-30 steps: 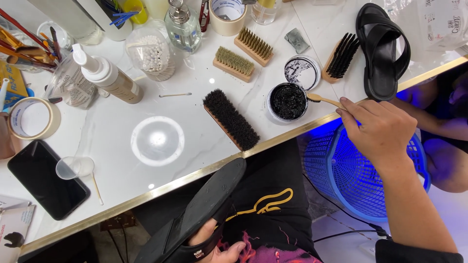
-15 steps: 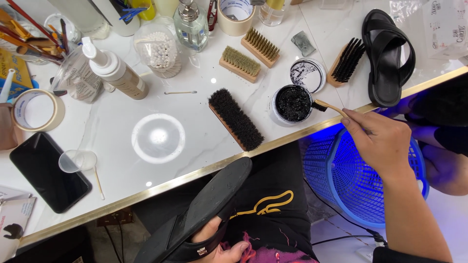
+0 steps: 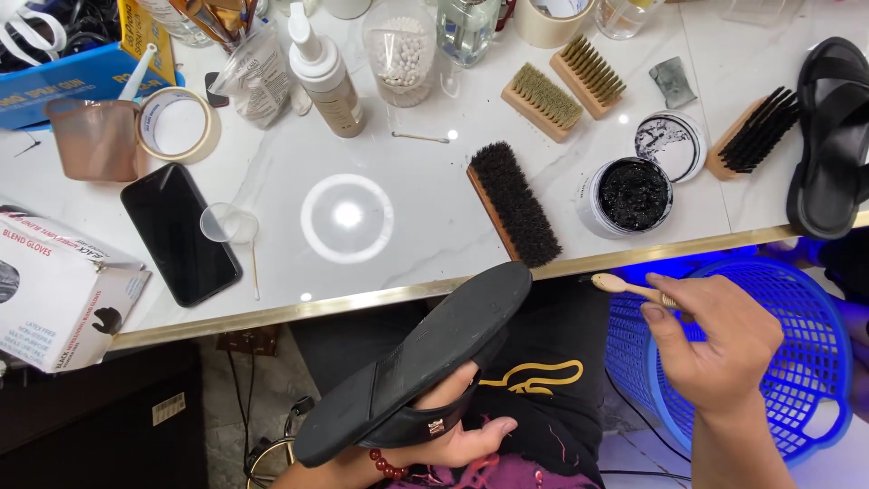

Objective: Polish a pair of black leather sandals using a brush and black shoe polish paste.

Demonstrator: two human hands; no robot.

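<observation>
My left hand (image 3: 453, 426) is slipped through the strap of a black flat rubber sandal (image 3: 416, 362), fingers curled and clamped on it, holding it sole-up over my lap, just below the table's gold edge. My right hand (image 3: 715, 340) is pinched shut on a small wooden-handled applicator brush (image 3: 629, 287), its pale head pointing left toward the sandal's tip without touching it; the hand hangs above a blue plastic mesh basket (image 3: 797, 398), whose contents I cannot make out.

On the white marble table (image 3: 398, 190), near its edge, stands an open round white tin (image 3: 632, 197) filled with black polish; its lid (image 3: 670, 143) lies just behind, smeared black inside. A long black-bristled brush (image 3: 514, 215) lies left of the tin. Farther back, a clear glass jar (image 3: 399, 52) holds small white beads. A second black sandal (image 3: 828, 136) rests at the table's right end.
</observation>
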